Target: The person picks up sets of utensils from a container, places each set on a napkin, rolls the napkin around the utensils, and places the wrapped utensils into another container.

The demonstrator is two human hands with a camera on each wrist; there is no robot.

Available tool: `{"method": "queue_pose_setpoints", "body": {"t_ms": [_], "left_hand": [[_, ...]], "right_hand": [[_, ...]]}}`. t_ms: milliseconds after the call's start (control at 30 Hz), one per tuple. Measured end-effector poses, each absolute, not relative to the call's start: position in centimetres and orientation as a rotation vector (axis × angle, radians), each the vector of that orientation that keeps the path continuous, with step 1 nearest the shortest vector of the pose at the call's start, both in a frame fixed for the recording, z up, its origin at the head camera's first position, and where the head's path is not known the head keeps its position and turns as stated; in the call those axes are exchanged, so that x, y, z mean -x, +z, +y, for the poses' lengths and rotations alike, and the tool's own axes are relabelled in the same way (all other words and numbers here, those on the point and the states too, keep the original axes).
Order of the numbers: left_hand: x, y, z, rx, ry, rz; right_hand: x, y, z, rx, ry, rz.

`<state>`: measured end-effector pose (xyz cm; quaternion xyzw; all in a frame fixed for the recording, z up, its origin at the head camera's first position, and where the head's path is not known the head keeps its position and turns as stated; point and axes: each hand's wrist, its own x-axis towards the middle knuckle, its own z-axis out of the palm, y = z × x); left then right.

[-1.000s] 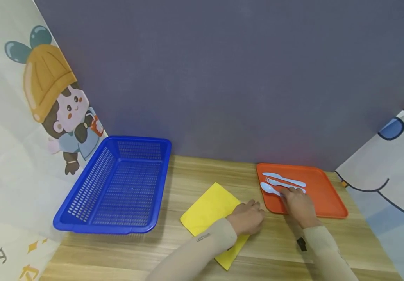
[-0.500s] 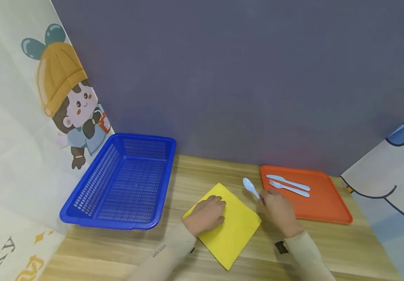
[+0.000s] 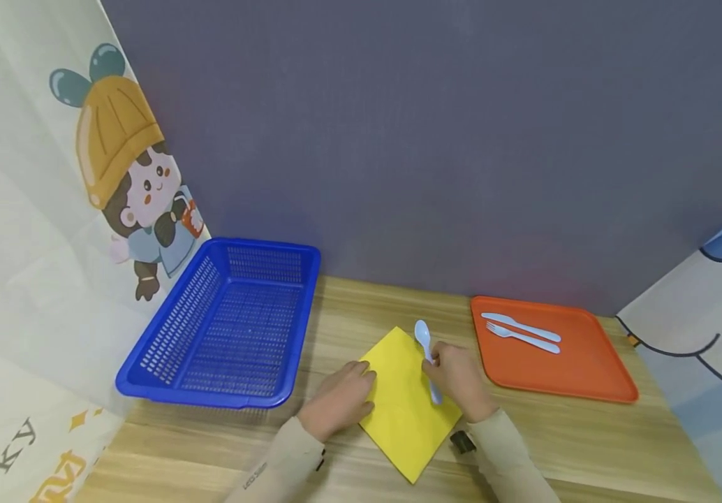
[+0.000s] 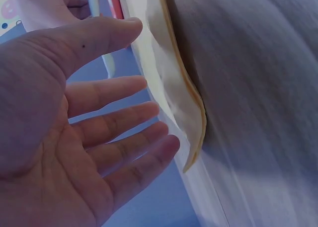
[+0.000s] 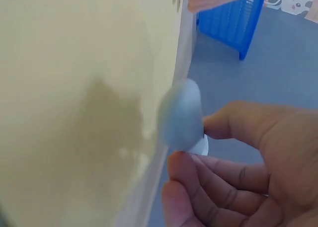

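Note:
A folded yellow napkin lies corner-up on the wooden table between the hands. My left hand is at its left edge; the left wrist view shows this hand with fingers extended and apart, holding nothing, beside the layered napkin edge. Over the napkin's right side, my right hand pinches a light blue plastic spoon by its handle, bowl pointing away. In the right wrist view the spoon's bowl faces the camera and hides part of the handle, with thumb and fingers behind it.
An orange tray at the right holds a light blue knife and a matching fork. On the left stands a blue perforated basket. A grey panel rises behind the table.
My right hand has taken the spoon off the tray and carried it left over the napkin. My left hand has slid left across the napkin to its left edge.

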<state>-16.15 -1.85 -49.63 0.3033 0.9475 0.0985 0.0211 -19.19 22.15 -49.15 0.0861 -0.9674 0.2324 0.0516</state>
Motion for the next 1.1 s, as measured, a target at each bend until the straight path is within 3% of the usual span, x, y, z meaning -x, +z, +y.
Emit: {"method": "queue_pose_setpoints", "body": {"t_ms": [467, 1100], "left_hand": [[16.0, -50.2, -2.4, -0.949, 0.311, 2.942], [16.0, -50.4, -2.2, -0.913, 0.282, 2.925]], "right_hand": [[20.6, -50.4, 17.1, -0.142, 0.790, -3.054], [21.0, -50.8, 15.6, -0.150, 0.771, -3.091]]}}
